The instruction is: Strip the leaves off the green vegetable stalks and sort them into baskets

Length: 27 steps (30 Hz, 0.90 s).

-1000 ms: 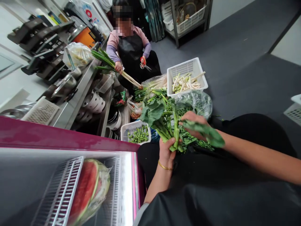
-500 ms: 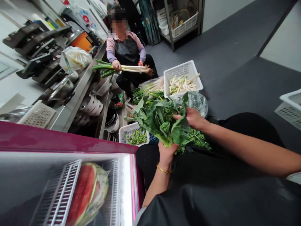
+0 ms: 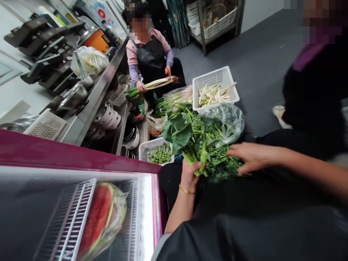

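My left hand (image 3: 190, 173) is wrapped round the thick pale-green stalks of a bunch of leafy greens (image 3: 179, 132), whose broad leaves fan upward. My right hand (image 3: 248, 156) is off the bunch, fingers stretched out and thumb apart, with nothing visible in it. Its fingertips hover at the edge of a heap of loose green leaves (image 3: 227, 163); whether they touch cannot be made out. Behind the heap lies a clear plastic bag (image 3: 231, 119) with more greens. Left of the bunch, a white basket (image 3: 141, 154) holds short cut green pieces.
A white basket (image 3: 233, 95) with pale cut stalks stands beyond the bag. A seated co-worker (image 3: 152, 54) holds long spring onions (image 3: 159, 84) and red-handled scissors. Another person (image 3: 312, 83) stands at right. At left are a steel counter (image 3: 81, 123) and a fridge with watermelon (image 3: 99, 214).
My right hand has left the leaves of the bunch and moved down and right to the heap. A person has entered at right. The co-worker's spring onions have tilted and shifted.
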Each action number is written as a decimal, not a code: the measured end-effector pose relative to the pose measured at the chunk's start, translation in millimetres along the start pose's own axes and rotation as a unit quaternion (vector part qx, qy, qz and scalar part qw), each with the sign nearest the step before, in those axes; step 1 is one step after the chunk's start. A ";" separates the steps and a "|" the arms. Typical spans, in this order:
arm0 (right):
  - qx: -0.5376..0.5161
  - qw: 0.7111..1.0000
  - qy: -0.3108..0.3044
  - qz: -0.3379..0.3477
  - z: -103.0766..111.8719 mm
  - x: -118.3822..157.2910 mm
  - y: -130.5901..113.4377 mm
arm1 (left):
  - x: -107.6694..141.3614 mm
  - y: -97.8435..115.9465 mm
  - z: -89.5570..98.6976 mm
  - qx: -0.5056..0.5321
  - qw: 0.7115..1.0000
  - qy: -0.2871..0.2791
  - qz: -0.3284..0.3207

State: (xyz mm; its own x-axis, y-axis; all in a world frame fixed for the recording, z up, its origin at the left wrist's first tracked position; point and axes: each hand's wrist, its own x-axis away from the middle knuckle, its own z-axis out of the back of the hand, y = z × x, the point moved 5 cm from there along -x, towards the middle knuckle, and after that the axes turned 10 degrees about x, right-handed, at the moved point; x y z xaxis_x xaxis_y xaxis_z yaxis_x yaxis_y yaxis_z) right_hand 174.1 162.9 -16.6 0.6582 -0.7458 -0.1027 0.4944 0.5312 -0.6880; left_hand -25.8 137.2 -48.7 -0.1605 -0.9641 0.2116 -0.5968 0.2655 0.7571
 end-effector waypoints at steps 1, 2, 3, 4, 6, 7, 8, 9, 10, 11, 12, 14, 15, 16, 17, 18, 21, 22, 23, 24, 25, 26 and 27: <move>0.000 0.999 0.039 -0.036 11.5 -5.8 2.4 | 0.0 -1.0 -0.4 -0.018 1.000 -0.004 -0.005; -0.013 0.994 0.076 -0.075 22.3 -13.8 3.7 | 0.3 -2.3 -1.3 -0.037 0.999 -0.006 -0.009; -0.034 0.988 0.104 -0.110 30.5 -23.2 3.3 | 0.8 -3.3 -2.2 -0.054 0.998 -0.003 -0.013; -0.053 0.981 0.129 -0.132 36.0 -32.9 1.2 | 1.5 -3.8 -3.2 -0.067 0.998 0.003 -0.020; -0.054 0.971 0.188 -0.137 39.4 -48.1 -7.7 | 3.1 -3.1 -5.6 -0.078 0.996 0.017 -0.034; -0.027 0.966 0.227 -0.122 37.7 -51.0 -13.9 | 3.9 -2.4 -6.9 -0.073 0.996 0.023 -0.038; 0.013 0.959 0.266 -0.097 33.4 -50.0 -21.1 | 4.5 -1.5 -8.1 -0.062 0.997 0.027 -0.040; 0.057 0.952 0.294 -0.062 26.7 -45.5 -28.9 | 4.8 -0.6 -9.0 -0.044 0.998 0.030 -0.040; 0.097 0.948 0.302 -0.015 18.0 -38.8 -37.0 | 4.9 -0.1 -9.7 -0.022 0.999 0.030 -0.035; 0.124 0.950 0.284 0.040 8.5 -31.1 -44.3 | 4.7 0.4 -9.8 0.000 0.999 0.027 -0.028; 0.135 0.957 0.240 0.096 -0.5 -23.5 -49.9 | 4.3 0.6 -9.3 0.019 0.999 0.023 -0.020; 0.107 0.974 0.130 0.149 -7.5 -12.9 -51.4 | 3.5 -0.2 -7.1 0.045 0.999 0.007 0.002; 0.073 0.984 0.096 0.130 -2.9 -12.4 -46.9 | 3.1 -1.3 -5.8 0.051 0.999 -0.001 0.014; 0.030 0.992 0.088 0.083 6.3 -15.5 -39.6 | 2.8 -2.7 -4.5 0.054 0.998 -0.009 0.023; -0.014 0.994 0.101 0.025 17.8 -21.2 -31.4 | 2.7 -4.3 -3.8 0.054 0.998 -0.016 0.031; -0.052 0.990 0.126 -0.027 29.0 -28.3 -24.5 | 2.8 -6.0 -3.6 0.053 0.998 -0.022 0.037; -0.047 0.968 0.232 -0.079 48.7 -45.8 -23.6 | 4.1 -9.9 -5.4 0.045 0.997 -0.025 0.050; -0.006 0.963 0.262 -0.067 48.2 -46.7 -30.0 | 4.7 -10.1 -5.4 0.043 0.998 -0.017 0.051; 0.039 0.959 0.279 -0.043 43.6 -44.4 -38.2 | 5.2 -9.7 -4.5 0.043 0.998 -0.005 0.050; 0.073 0.959 0.274 -0.008 35.5 -39.6 -46.9 | 5.4 -8.8 -2.7 0.044 0.998 0.009 0.048; 0.088 0.966 0.242 0.035 24.9 -33.3 -54.6 | 5.4 -8.1 -0.2 0.048 0.997 0.020 0.049; 0.083 0.976 0.183 0.078 13.5 -26.4 -59.9 | 5.0 -7.8 2.5 0.053 0.997 0.026 0.053; 0.058 0.986 0.120 0.104 4.6 -19.8 -61.4 | 4.4 -8.0 4.9 0.060 0.996 0.025 0.058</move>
State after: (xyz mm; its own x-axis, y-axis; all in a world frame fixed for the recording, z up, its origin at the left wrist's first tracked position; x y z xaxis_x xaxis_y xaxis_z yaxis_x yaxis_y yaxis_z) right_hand 133.3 146.9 31.0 0.6059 -0.6816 -0.4103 0.4334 0.7153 -0.5482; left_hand -25.6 130.8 -56.9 -0.1968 -0.9244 0.3267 -0.6659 0.3706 0.6475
